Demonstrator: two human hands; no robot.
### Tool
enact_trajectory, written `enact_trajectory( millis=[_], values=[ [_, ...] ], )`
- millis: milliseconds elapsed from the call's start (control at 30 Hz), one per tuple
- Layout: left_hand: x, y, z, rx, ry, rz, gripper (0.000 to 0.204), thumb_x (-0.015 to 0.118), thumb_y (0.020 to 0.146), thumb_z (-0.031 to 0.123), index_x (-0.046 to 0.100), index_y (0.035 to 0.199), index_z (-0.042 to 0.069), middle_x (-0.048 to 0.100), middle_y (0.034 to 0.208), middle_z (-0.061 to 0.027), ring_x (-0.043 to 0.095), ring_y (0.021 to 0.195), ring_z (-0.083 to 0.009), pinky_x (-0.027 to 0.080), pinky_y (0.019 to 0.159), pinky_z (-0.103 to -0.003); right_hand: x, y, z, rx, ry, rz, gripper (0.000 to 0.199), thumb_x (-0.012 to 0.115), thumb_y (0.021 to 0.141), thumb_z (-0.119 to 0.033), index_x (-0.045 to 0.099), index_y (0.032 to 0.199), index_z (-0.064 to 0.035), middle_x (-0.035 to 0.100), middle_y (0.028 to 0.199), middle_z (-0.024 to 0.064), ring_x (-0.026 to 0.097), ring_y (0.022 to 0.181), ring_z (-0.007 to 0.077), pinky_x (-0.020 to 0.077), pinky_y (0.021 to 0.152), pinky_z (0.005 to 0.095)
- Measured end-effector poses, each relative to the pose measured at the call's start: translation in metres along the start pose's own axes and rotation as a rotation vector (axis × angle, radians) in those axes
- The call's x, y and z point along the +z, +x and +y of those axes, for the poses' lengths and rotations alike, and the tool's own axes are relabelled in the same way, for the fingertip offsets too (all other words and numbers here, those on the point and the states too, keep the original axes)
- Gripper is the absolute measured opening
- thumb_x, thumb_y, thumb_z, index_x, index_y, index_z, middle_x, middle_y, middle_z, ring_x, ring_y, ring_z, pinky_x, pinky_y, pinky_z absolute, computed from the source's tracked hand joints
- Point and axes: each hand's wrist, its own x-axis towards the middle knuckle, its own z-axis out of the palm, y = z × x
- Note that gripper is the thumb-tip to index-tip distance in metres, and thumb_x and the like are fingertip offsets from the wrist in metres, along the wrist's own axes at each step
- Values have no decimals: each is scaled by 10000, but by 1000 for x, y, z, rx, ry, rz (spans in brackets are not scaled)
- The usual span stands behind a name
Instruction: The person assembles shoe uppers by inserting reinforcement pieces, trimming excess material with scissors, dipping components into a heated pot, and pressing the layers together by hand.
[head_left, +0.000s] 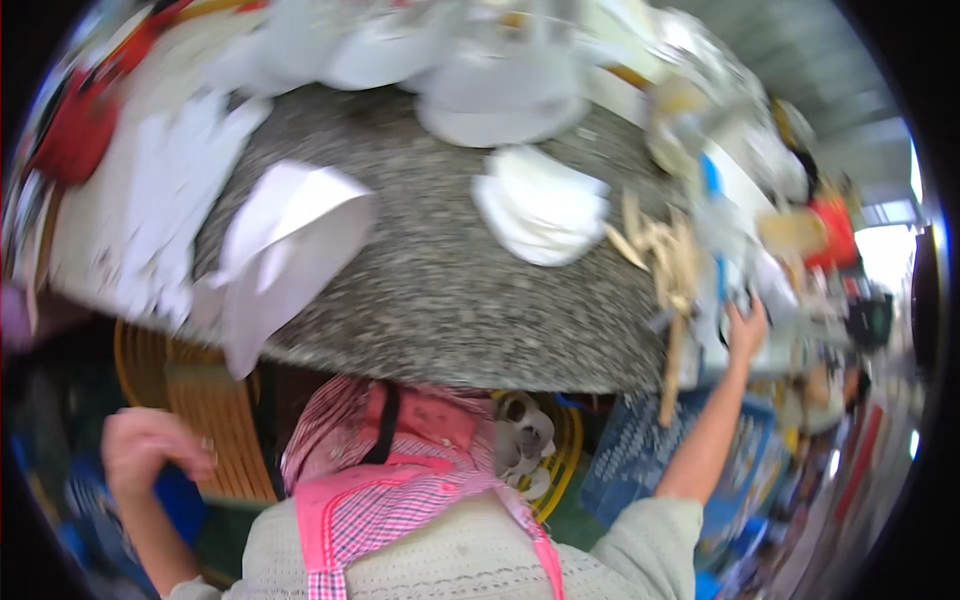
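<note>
White glare burns from opening point(887, 256) R of right hand point(745, 326); motion blur smears tabletop point(425, 270) L of hand, w/ fisheye-bent edges, blk corners.

The right fingers point(757, 314) touch a blurred dark object point(741, 300) near pale strips point(672, 262), the left fingers point(190, 455) off the grey tabletop point(430, 290).

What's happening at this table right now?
A person in a pink checked apron is reaching with the right hand to the right side of the table; blur hides exactly what it grips or touches there. The left hand is off the table, with nothing visible in it. A curved white piece lies at the left, a white stack farther right, and tan strips nearer the right hand.
</note>
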Motion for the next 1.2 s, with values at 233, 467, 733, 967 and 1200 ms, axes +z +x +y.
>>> enact_trajectory(
  millis=[233,467,733,967,1200],
  values=[
    [79,-27,-122,-435,1025,-7,162,636,741,210,632,789,55,643,866,-109,606,888,-305,496,761,-389,24,-32,27,95,-17,-155,501,659,786,-268,549,1220,-44,641,836,102,558,672,205,461,682,336],
    [75,20,-54,-114,718,-104,237,626,714,44,666,945,78,655,798,-75,624,806,-256,483,702,-372,-4,-27,2,-251,-336,-177,414,639,808,-175,569,1194,-42,597,936,134,575,858,255,445,773,333],
    [88,69,-7,884,962,349,410,679,695,155,622,1092,70,634,963,-133,585,922,-302,479,783,-362,-60,-96,-395,-1108,710,-104,349,588,634,55,613,977,-2,601,1019,142,578,918,312,470,814,384],
    [46,103,-8,392,900,560,762,546,677,0,283,1391,41,588,753,-216,608,655,-366,499,591,-410,-3,-90,-512,-1686,390,-32,388,470,775,-105,549,1148,-29,568,1106,128,536,1042,290,398,885,444],
    [-6,99,65,1182,894,1086,595,624,796,247,414,1283,-23,592,800,-179,589,789,-341,476,732,-415,-27,-89,-524,-1069,1063,-523,267,616,766,-77,588,1011,25,631,891,98,593,844,228,447,761,384]
  ],
)
